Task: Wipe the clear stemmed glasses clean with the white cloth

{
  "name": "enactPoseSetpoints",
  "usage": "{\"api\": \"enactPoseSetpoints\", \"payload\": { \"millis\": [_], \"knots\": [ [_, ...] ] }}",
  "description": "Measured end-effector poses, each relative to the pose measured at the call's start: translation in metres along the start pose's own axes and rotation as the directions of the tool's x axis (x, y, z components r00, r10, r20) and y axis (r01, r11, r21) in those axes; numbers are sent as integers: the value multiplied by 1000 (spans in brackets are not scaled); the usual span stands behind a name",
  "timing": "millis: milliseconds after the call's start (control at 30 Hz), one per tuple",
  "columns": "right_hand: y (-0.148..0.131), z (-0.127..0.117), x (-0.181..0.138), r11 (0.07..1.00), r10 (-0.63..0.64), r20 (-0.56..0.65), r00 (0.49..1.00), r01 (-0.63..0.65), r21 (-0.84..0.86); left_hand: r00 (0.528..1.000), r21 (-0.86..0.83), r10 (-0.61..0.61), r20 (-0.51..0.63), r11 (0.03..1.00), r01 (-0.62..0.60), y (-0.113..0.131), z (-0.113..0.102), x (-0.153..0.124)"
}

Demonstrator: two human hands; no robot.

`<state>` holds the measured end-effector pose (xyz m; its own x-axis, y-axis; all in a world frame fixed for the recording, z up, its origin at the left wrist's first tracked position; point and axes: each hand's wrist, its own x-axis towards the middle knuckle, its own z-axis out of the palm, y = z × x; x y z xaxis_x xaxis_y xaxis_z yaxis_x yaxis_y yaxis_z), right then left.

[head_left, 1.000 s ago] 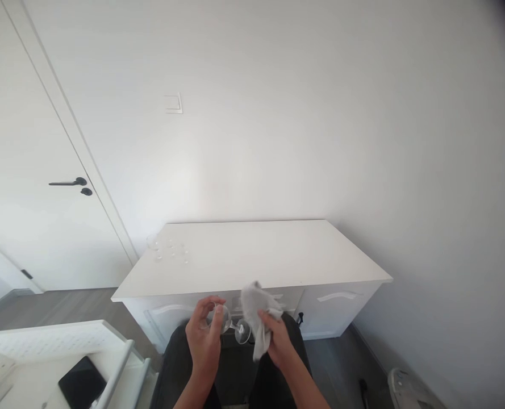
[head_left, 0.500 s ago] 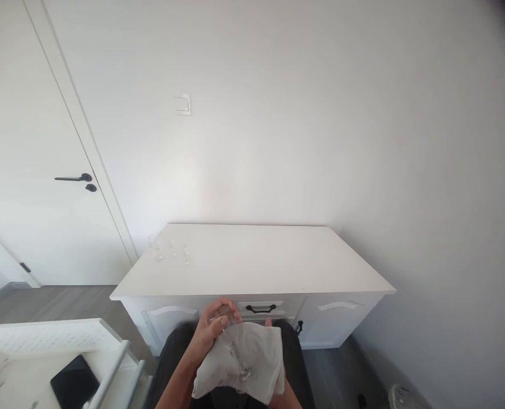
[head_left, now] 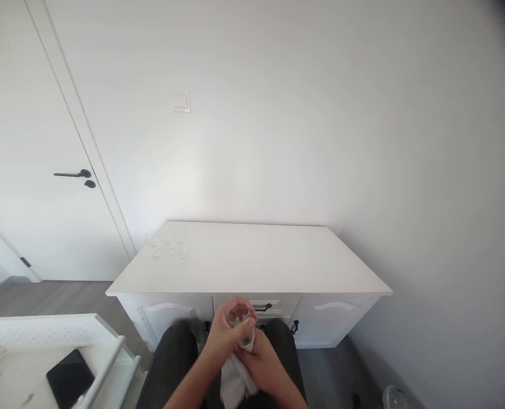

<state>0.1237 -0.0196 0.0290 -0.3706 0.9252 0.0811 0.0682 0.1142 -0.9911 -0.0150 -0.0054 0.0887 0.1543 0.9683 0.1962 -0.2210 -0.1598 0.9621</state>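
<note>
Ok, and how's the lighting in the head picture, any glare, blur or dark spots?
Head view: the wall is brightest left of centre and greyer toward the right; head view: the upper right corner goes black; head view: clear glassware on the cabinet top nearly washes out; head view: the glass in the left hand looks slightly soft.

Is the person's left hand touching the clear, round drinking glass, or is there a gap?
Touching. The head view shows the left hand curled around the clear, round drinking glass, its thumb lying across the near side.
</note>
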Motion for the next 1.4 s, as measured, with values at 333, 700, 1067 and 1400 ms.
{"api": "enactPoseSetpoints", "payload": {
  "millis": [333,700,1067,1400],
  "knots": [
    [2,-2,24,571,336,-258,906,22,821,942,-185,169,-289,956,-228,-5,-38,-6],
    [-32,46,50,483,340,-68,938,-112,868,834,-160,250,-492,916,-369,-19,-31,-14],
    [-4,28,24,921,-351,-715,605,359,-149,943,-159,49,-328,982,-106,-8,-9,3],
    [-11,14,13,491,326,-210,922,25,871,932,27,209,-297,977,-210,21,-19,52]
  ]
}}
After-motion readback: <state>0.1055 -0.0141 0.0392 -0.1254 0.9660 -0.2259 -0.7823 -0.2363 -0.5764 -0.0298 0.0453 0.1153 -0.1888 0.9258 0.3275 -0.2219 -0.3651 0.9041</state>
